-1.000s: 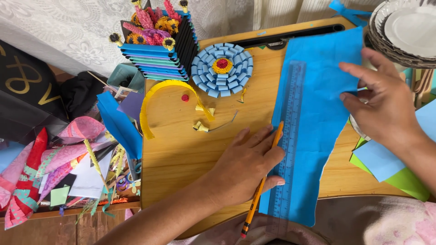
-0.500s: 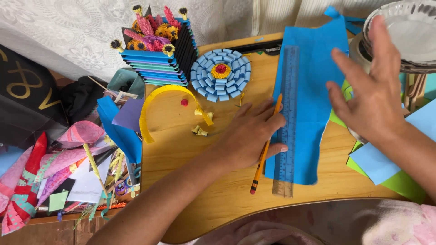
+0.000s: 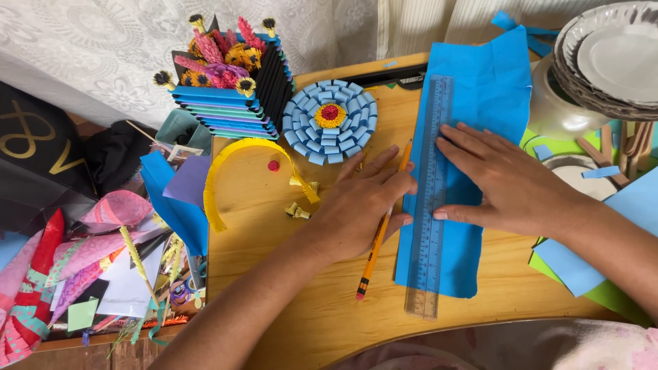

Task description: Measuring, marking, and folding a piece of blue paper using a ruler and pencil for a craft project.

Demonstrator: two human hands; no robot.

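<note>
Blue paper (image 3: 480, 123) flat, clear ruler (image 3: 430, 205) atop; pencil (image 3: 381, 229) seemingly under left hand (image 3: 363, 205).

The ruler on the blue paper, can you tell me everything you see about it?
The ruler is long, see-through plastic with tiny marks along it. It lies flat on the blue paper sheet, running lengthwise, its near end poking past the paper onto the wooden table. The right hand presses fingers on its middle. A yellow pencil lies beside it, under the left hand.
</note>
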